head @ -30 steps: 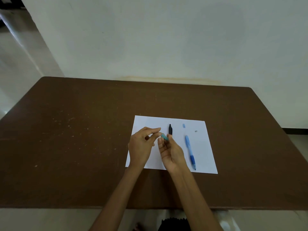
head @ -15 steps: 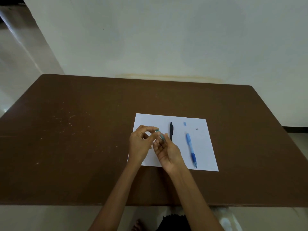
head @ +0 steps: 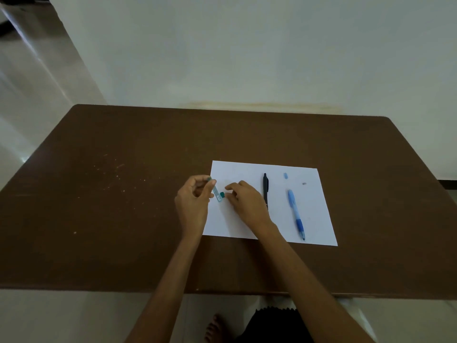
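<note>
Cap (head: 222,194) had come off tube (head: 217,193) within the last second. Left hand (head: 194,206) pinched the tube at frame centre, over the left edge of the paper (head: 247,173). Right hand (head: 247,201) pinched the cap just beside it. The tube was probably open for access.

Black pen (head: 265,191), blue pen (head: 295,214) on paper (head: 319,219)

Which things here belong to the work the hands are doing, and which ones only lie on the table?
In the work:
small clear tube, pinched by the left hand
teal cap, at the fingertips of the right hand

Only lying there, on the white paper:
black pen
blue pen
small blue piece
tiny grey bit
</note>
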Demonstrator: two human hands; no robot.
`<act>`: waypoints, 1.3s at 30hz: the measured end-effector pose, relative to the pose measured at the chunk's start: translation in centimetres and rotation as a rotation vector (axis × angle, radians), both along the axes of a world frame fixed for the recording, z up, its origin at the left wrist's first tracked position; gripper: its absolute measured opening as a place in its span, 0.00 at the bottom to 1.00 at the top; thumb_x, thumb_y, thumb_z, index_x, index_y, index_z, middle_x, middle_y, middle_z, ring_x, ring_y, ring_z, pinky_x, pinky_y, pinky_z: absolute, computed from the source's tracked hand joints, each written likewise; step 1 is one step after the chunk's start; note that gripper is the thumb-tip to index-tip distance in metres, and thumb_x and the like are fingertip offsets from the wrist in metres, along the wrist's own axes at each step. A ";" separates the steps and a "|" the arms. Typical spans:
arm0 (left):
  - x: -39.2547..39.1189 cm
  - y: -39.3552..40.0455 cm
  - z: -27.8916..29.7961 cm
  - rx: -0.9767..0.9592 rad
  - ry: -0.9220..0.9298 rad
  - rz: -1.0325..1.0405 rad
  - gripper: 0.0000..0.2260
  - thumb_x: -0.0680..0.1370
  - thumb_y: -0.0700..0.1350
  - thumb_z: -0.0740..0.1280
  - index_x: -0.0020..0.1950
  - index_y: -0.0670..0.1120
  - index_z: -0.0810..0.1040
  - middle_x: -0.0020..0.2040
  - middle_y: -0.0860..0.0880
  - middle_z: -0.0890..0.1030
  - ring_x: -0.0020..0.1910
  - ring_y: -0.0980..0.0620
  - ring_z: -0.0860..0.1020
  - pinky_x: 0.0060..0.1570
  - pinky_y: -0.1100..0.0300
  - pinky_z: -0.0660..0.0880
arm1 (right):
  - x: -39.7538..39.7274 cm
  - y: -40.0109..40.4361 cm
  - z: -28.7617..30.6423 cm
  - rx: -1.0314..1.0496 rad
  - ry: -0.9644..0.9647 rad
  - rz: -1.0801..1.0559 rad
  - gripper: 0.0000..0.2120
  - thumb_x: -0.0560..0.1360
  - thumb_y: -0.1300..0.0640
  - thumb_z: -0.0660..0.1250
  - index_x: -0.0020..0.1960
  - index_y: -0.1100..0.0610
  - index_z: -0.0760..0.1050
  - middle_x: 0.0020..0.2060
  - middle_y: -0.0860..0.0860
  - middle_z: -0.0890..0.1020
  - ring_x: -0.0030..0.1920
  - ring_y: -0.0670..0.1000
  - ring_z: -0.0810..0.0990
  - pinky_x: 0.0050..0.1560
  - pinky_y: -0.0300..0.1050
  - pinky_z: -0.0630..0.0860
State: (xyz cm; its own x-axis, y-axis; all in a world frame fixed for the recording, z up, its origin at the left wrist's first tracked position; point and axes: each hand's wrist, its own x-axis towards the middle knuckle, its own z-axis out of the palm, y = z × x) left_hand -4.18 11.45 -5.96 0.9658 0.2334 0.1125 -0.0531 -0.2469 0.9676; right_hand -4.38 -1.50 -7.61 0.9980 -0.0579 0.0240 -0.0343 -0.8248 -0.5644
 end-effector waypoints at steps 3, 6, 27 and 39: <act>0.1 0.1 -0.3 0.045 -0.026 -0.023 0.05 0.73 0.47 0.70 0.48 0.51 0.79 0.41 0.56 0.81 0.40 0.54 0.81 0.36 0.66 0.78 | 0.6 0.4 0.0 -0.101 -0.062 0.029 0.17 0.78 0.50 0.60 0.62 0.56 0.74 0.56 0.54 0.79 0.54 0.52 0.78 0.49 0.39 0.72; 0.1 0.1 -0.6 0.081 -0.038 -0.037 0.05 0.73 0.46 0.70 0.49 0.50 0.80 0.41 0.58 0.80 0.41 0.56 0.81 0.40 0.61 0.79 | 0.9 0.7 -0.1 -0.159 -0.109 0.056 0.14 0.77 0.51 0.61 0.59 0.56 0.76 0.52 0.55 0.80 0.49 0.52 0.78 0.42 0.37 0.67; -1.3 -1.6 -1.3 0.276 -0.151 -0.156 0.09 0.72 0.46 0.72 0.50 0.45 0.82 0.47 0.48 0.84 0.39 0.60 0.77 0.40 0.73 0.72 | -0.4 -1.9 4.3 0.545 -0.010 -0.069 0.09 0.74 0.56 0.68 0.50 0.59 0.82 0.37 0.50 0.81 0.35 0.44 0.80 0.38 0.23 0.75; -0.8 -1.5 -0.7 0.243 -0.146 -0.200 0.08 0.72 0.45 0.72 0.50 0.46 0.83 0.44 0.49 0.83 0.32 0.60 0.78 0.37 0.76 0.73 | -0.4 -2.1 4.8 0.311 -0.045 0.005 0.12 0.75 0.57 0.67 0.56 0.59 0.80 0.48 0.56 0.84 0.39 0.43 0.77 0.40 0.21 0.69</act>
State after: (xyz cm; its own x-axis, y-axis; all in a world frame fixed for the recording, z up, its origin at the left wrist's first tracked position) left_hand -5.03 9.92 -6.61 0.9594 -0.0095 0.2819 -0.2572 -0.4400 0.8604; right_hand -4.75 -3.58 -2.81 0.9967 -0.0640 0.0504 0.0006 -0.6126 -0.7904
